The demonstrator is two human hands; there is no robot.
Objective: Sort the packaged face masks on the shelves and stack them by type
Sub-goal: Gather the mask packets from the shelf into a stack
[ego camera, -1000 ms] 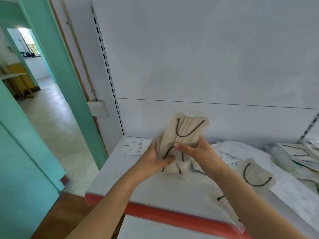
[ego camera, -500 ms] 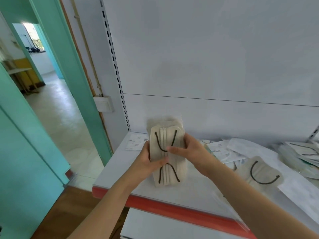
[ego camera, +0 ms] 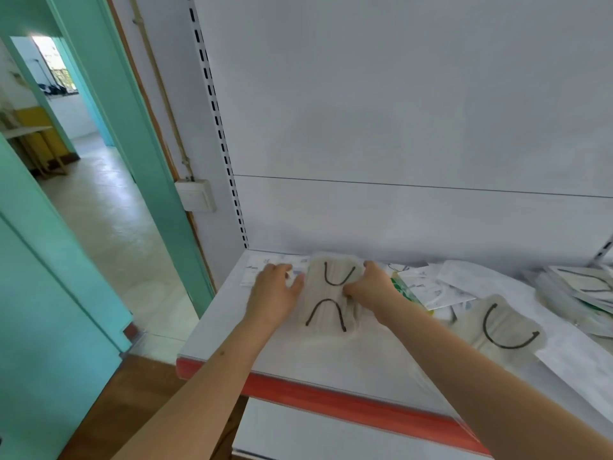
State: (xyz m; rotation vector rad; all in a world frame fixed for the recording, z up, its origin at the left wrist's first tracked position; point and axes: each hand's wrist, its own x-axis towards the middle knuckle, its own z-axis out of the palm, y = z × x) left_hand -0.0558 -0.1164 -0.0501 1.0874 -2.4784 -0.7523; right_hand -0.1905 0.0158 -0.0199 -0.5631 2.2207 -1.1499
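Head view looks down on a white shelf (ego camera: 331,363) with a red front edge. A stack (ego camera: 326,298) of beige masks with dark ear loops lies flat on the shelf, toward its left end and close to the back panel. Both hands are on this stack. The left hand (ego camera: 273,295) rests against the stack's left edge, fingers fairly straight, holding nothing. The right hand (ego camera: 368,287) sits at the stack's right edge with fingers curled down onto it, and its grip looks to be a pinch on the top packet, though the fingertips are partly hidden.

Right of the stack, near the right forearm, lies a single beige mask (ego camera: 504,330) of the same kind. Behind the stack and to its right, white packets (ego camera: 441,287) lie loose, one with green print. Further right of the stack, at the frame's edge, sits a pile (ego camera: 577,290) of clear-wrapped masks. A flat printed packet (ego camera: 265,270) lies just left of the stack, partly under the left hand.

The step in hand seems to be settling and squaring the beige stack in its place on the shelf. The next move likely calls for letting go, reaching right of the stack to the lone beige mask, and laying it on top with its loops aligned. The slippery wrappers may slide, so the stack wants a steadying hand.
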